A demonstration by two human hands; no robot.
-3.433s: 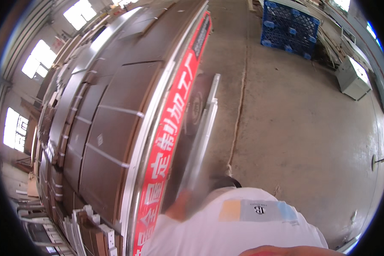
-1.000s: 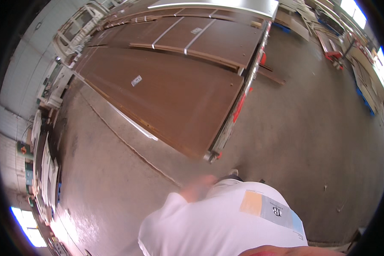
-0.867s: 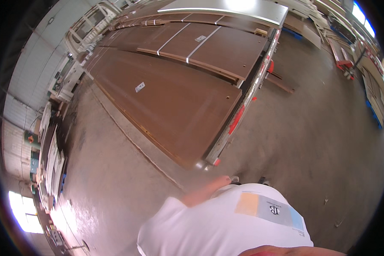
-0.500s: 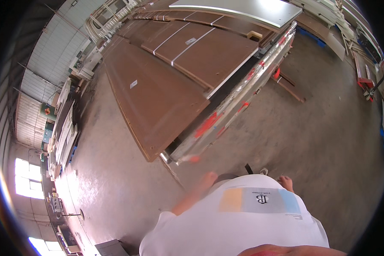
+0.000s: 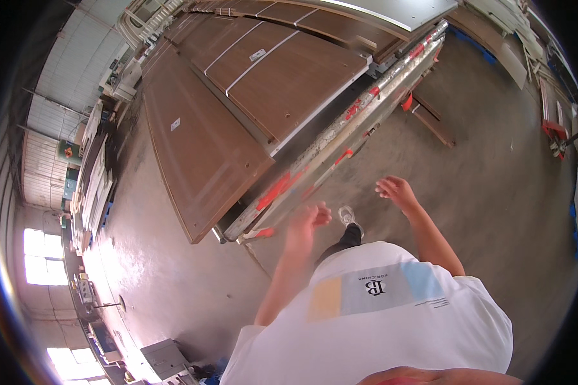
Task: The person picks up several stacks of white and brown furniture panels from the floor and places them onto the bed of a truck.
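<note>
My left hand [image 5: 312, 217] hangs in the air just short of the near corner of a long cart; it is smeared by motion and its fingers do not show clearly. To its right my right hand [image 5: 397, 191] is raised over the floor, fingers loosely bent and apart, holding nothing. Nearest to both hands runs the cart's worn metal edge beam [image 5: 327, 144], marked with red paint. On it lie a wide brown panel [image 5: 205, 160] and a brown panel stack [image 5: 302, 77] bound with white straps. Neither hand visibly touches them.
A white-silver sheet [image 5: 404, 11] lies at the far end of the load. A brown bar [image 5: 435, 122] sticks out low from the cart's right side. Boards [image 5: 96, 167] lean along the left wall. A red hand truck [image 5: 554, 131] stands far right. A grey cabinet [image 5: 166, 359] is lower left.
Both my hands have risen and come forward from beside my body. The cart and panels have shifted left and upward in view. One shoe and a dark trouser leg now show below.
</note>
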